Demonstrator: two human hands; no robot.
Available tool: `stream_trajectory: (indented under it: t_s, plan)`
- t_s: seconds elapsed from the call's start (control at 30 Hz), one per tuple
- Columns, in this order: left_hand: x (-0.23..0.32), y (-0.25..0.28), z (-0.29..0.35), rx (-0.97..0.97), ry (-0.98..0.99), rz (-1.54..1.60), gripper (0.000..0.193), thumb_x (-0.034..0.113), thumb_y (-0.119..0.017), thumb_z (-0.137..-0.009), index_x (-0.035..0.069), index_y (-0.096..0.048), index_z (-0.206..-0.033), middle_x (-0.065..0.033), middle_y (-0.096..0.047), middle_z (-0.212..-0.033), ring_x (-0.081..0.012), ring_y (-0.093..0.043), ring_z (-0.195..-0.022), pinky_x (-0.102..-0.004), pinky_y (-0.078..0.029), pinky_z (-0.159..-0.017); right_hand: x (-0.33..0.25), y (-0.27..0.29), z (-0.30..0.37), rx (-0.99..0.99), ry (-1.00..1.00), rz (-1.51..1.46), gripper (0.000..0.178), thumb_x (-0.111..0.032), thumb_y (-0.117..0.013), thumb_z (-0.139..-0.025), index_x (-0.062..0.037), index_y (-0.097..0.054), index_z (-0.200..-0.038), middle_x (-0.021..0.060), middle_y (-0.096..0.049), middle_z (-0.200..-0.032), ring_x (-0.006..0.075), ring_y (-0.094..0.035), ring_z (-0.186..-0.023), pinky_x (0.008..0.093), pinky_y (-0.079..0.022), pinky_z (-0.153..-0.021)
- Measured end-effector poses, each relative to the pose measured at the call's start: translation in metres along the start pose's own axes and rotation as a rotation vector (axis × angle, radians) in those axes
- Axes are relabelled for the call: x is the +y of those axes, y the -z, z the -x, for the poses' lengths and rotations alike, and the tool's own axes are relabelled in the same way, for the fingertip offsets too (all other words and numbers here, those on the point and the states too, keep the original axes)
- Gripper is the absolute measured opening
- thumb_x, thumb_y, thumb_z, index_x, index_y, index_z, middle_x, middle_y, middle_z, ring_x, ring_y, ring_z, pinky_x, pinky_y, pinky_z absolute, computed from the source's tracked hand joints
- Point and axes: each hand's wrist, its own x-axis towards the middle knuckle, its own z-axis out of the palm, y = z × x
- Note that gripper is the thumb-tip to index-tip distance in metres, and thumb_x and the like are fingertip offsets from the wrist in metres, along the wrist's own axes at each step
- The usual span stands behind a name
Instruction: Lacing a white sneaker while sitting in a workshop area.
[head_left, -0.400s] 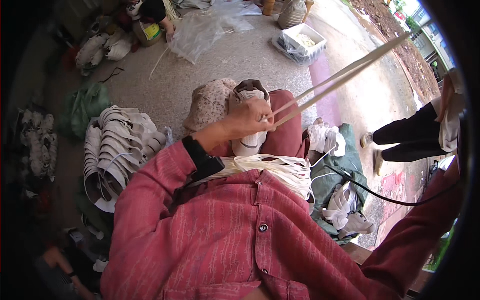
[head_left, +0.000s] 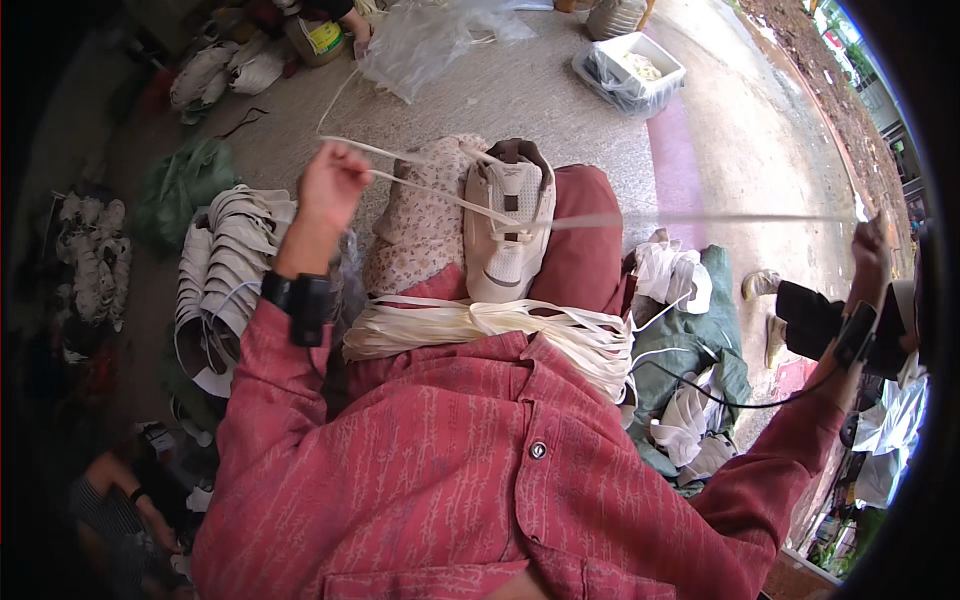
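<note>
Laces [head_left: 470, 335] lie bundled across my lap at the frame's centre. Just above them a cream shoe [head_left: 505, 255] rests between my thighs, toe towards me. A pale lace [head_left: 700, 217] seems to run through its front; I see no knot and judge the lacing only partly done, long ends left loose. My left hand [head_left: 335, 185], left of centre, pinches strands; my right hand [head_left: 872, 240], blurred at the right edge, looks closed on another length. A black cable [head_left: 740, 406] sags lower right and might snag. Shoe uppers [head_left: 230, 265] stand stacked at left; a green sack [head_left: 715, 340] lies at right. Farther off, upper right, sits a white tub [head_left: 640, 92].
</note>
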Motion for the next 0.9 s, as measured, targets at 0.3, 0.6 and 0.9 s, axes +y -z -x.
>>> stream_trajectory:
  t_s: [0.3, 0.6, 0.9]
  plan:
    - [0.035, 0.138, 0.067, 0.417, 0.438, -0.708, 0.040, 0.033, -0.061, -0.093, 0.001, -0.059, -0.117, -0.0111, -0.066, -0.108, -0.0203, -0.062, -0.093, -0.0331, -0.051, -0.082, 0.346, -0.107, 0.129, 0.280, 0.008, 0.739, 0.018, -0.016, -0.062, -0.093, -0.0009, -0.065, -0.102, 0.0067, -0.069, -0.087, 0.0061, -0.051, -0.056, 0.0188, -0.041, -0.050]
    - [0.018, -0.110, 0.153, -1.109, -0.425, -0.428, 0.022, 0.013, -0.062, -0.087, -0.001, -0.066, -0.103, -0.0157, -0.067, -0.099, -0.0290, -0.067, -0.087, -0.0341, -0.053, -0.077, 0.482, -0.246, 0.225, -0.332, -0.001, 1.279, 0.010, -0.013, -0.063, -0.092, -0.0035, -0.064, -0.096, 0.0025, -0.063, -0.073, 0.0077, -0.054, -0.055, 0.0235, -0.040, -0.050]
    - [0.042, -0.118, 0.198, -0.960, -1.241, -0.795, 0.061, 0.050, -0.028, -0.099, 0.002, -0.064, -0.092, -0.0207, -0.063, -0.087, -0.0262, -0.056, -0.058, -0.0314, -0.046, -0.050, 0.510, -0.221, 0.230, -0.325, 0.210, 1.233, 0.011, -0.006, -0.062, -0.092, -0.0011, -0.063, -0.102, 0.0031, -0.064, -0.086, 0.0102, -0.059, -0.081, 0.0245, -0.047, -0.073]
